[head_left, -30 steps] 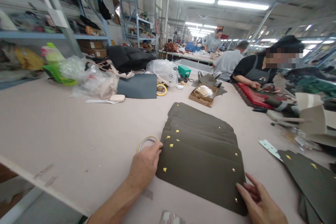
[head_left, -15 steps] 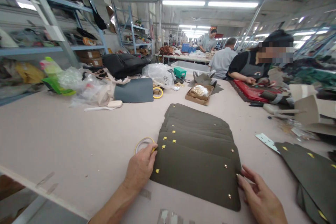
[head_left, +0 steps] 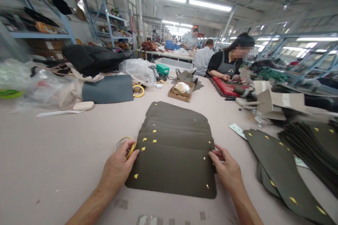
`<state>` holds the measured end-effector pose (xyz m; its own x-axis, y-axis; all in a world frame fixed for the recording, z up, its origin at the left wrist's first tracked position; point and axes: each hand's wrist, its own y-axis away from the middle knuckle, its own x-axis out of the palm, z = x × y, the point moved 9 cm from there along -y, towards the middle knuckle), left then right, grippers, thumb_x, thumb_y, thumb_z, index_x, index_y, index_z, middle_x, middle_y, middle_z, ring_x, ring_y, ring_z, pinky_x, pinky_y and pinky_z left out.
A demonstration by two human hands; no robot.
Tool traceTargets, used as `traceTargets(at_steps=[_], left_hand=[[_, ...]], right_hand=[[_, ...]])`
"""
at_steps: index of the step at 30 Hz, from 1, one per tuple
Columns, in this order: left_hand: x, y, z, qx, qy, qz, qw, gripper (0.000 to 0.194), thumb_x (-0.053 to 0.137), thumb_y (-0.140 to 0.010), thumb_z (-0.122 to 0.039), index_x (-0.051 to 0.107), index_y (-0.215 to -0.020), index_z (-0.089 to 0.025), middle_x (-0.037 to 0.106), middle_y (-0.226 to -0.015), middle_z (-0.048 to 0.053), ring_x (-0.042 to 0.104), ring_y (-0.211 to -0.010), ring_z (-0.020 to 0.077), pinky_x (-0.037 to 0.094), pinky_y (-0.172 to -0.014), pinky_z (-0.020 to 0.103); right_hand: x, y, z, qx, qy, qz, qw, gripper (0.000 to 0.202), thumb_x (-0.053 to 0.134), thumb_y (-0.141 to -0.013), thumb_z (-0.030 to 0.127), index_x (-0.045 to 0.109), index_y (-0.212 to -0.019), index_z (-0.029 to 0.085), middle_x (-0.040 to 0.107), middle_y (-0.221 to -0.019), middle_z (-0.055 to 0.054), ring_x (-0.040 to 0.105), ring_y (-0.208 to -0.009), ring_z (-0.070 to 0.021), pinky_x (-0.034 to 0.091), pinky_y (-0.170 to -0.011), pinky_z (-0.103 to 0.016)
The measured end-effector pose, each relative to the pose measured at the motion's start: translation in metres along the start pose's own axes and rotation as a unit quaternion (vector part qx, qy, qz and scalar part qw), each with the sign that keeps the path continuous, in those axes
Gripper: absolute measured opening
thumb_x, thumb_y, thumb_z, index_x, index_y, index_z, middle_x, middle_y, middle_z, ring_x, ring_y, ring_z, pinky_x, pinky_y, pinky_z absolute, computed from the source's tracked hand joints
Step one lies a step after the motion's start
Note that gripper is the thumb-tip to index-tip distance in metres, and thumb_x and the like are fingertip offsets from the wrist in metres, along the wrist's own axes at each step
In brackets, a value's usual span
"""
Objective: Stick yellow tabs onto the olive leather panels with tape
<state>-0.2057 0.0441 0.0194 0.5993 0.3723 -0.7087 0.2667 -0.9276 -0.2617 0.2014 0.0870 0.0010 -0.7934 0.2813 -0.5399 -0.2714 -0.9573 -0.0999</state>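
Observation:
A fanned stack of dark olive panels point(head_left: 174, 168) lies flat before me, with small yellow tape tabs along its left side and shiny metal studs along its right. My left hand point(head_left: 117, 165) is closed with a roll of yellow tape point(head_left: 131, 150) between thumb and fingers. Its thumb tip meets the stack's left edge. On the opposite side, my right hand point(head_left: 225, 165) pinches the right edge of the panels, near the studs; its fingertips are partly hidden behind the edge.
More olive panels point(head_left: 277, 161) lie at the right, over pale template strips point(head_left: 237, 130). Ahead stand a small cardboard box of studs point(head_left: 181, 91) and another tape roll point(head_left: 138, 90). Plastic bags and a grey-blue sheet point(head_left: 108, 89) sit at left. A co-worker point(head_left: 224, 63) works at the far right.
My view has turned right, showing more panels there. My right hand has shifted farther up the stack's right edge, with its fingers now against it. My left hand keeps the tape roll.

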Motion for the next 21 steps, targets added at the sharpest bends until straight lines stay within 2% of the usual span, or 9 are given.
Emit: traceTargets(at_steps=[3,7,10,12,16,19,21], left_hand=[[0.001,0.001,0.005,-0.024,0.030,-0.008,0.999,0.027,0.052,-0.084,-0.042,0.059,-0.105,-0.025,0.070,-0.096,-0.001,0.068,-0.079,0.0173,0.052,-0.074,0.029],[0.000,0.003,0.006,-0.047,0.086,-0.012,0.995,0.026,0.052,-0.085,-0.039,0.058,-0.105,-0.024,0.069,-0.092,-0.001,0.067,-0.077,0.0163,0.052,-0.072,0.028],[0.000,0.006,0.005,-0.049,0.106,-0.014,0.993,0.027,0.055,-0.084,-0.036,0.057,-0.108,-0.023,0.069,-0.094,0.000,0.067,-0.081,0.0168,0.053,-0.076,0.029],[0.000,0.008,0.002,-0.041,0.101,-0.017,0.994,0.027,0.057,-0.084,-0.033,0.057,-0.109,-0.024,0.069,-0.096,0.000,0.067,-0.084,0.0170,0.053,-0.078,0.030],[-0.009,0.010,-0.007,-0.002,0.069,-0.056,0.996,0.024,0.057,-0.084,-0.027,0.056,-0.109,-0.024,0.066,-0.110,0.002,0.064,-0.100,0.0191,0.049,-0.090,0.033],[-0.007,0.009,-0.016,0.016,0.045,-0.040,0.998,0.026,0.057,-0.084,-0.024,0.053,-0.110,-0.025,0.064,-0.116,0.003,0.062,-0.106,0.0197,0.047,-0.095,0.035],[-0.004,0.009,-0.019,0.004,0.027,-0.021,0.999,0.030,0.059,-0.083,-0.023,0.050,-0.111,-0.025,0.064,-0.115,0.002,0.063,-0.104,0.0208,0.049,-0.092,0.036]], right_hand=[[-0.002,-0.006,0.000,-0.001,0.020,-0.030,0.999,0.063,0.056,-0.077,0.057,0.057,-0.124,0.015,0.066,-0.114,-0.013,0.066,-0.087,-0.0237,0.054,-0.076,-0.036],[0.003,-0.014,-0.010,0.004,0.038,-0.024,0.999,0.067,0.056,-0.074,0.061,0.059,-0.122,0.016,0.070,-0.086,-0.006,0.066,-0.076,-0.0236,0.053,-0.074,-0.037],[0.002,-0.018,-0.018,0.003,0.048,-0.040,0.998,0.074,0.059,-0.070,0.065,0.058,-0.125,0.015,0.068,-0.100,-0.010,0.065,-0.088,-0.0271,0.052,-0.079,-0.039],[0.003,-0.019,-0.024,0.012,0.043,-0.037,0.998,0.078,0.060,-0.069,0.066,0.056,-0.128,0.015,0.066,-0.109,-0.012,0.064,-0.096,-0.0290,0.052,-0.082,-0.040],[0.004,-0.022,-0.031,0.034,0.020,-0.025,0.999,0.083,0.063,-0.067,0.067,0.054,-0.132,0.017,0.067,-0.108,-0.012,0.065,-0.091,-0.0281,0.053,-0.080,-0.040],[0.005,-0.024,-0.034,0.042,0.011,-0.014,0.999,0.084,0.066,-0.064,0.065,0.053,-0.132,0.017,0.066,-0.112,-0.012,0.066,-0.092,-0.0282,0.054,-0.077,-0.038],[0.004,-0.024,-0.034,0.033,0.016,-0.019,0.999,0.080,0.069,-0.063,0.062,0.056,-0.128,0.018,0.069,-0.106,-0.010,0.066,-0.090,-0.0278,0.054,-0.077,-0.037]])
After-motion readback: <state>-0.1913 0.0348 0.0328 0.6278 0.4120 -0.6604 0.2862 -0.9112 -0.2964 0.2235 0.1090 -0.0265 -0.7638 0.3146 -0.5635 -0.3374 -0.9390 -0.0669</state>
